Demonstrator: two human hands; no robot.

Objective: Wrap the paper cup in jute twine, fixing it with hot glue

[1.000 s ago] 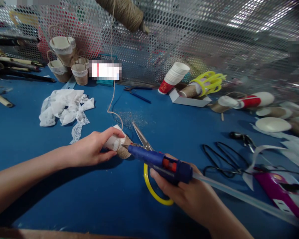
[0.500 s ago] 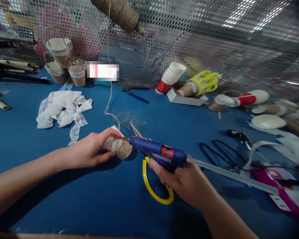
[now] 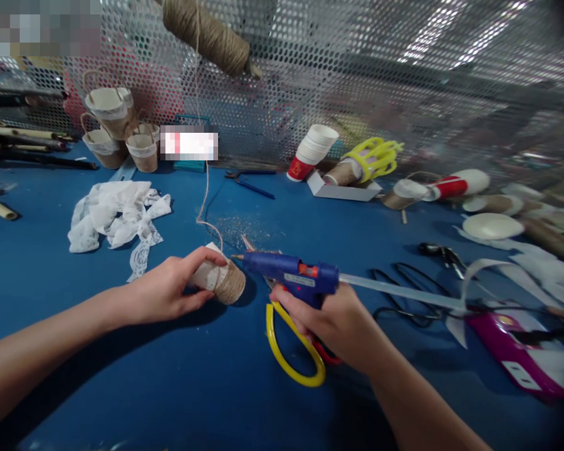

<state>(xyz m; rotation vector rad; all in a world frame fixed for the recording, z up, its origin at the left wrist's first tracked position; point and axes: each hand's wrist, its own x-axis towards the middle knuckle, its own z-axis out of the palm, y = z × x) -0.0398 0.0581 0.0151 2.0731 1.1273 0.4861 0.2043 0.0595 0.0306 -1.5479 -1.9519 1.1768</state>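
Note:
My left hand (image 3: pixel 178 285) grips a small paper cup (image 3: pixel 211 270) lying tilted on its side, its base end pointing right. Brown twine (image 3: pixel 230 287) is wound round the cup's lower part, and a loose strand runs up from it to a twine spool (image 3: pixel 209 37). In my right hand (image 3: pixel 331 313) is a blue glue gun (image 3: pixel 286 270) with a long clear glue stick (image 3: pixel 399 291) out of its back. The nozzle points left, just beside the wound twine. Under the glue gun lie scissors (image 3: pixel 294 366) with yellow handles, partly hidden.
White lace (image 3: pixel 117 213) lies in a heap at left, with twine-handled cups (image 3: pixel 108 113) stacked behind. Blue pliers (image 3: pixel 251 181), stacked paper cups (image 3: pixel 313 150) and a white box (image 3: pixel 343 188) stand along the mesh wall. A black cord (image 3: pixel 404 288) and a purple case (image 3: pixel 507 351) are at right.
The glue gun's nozzle has drawn slightly up and back from the twine on the cup. My left hand still holds the cup. The whole view has shifted a little.

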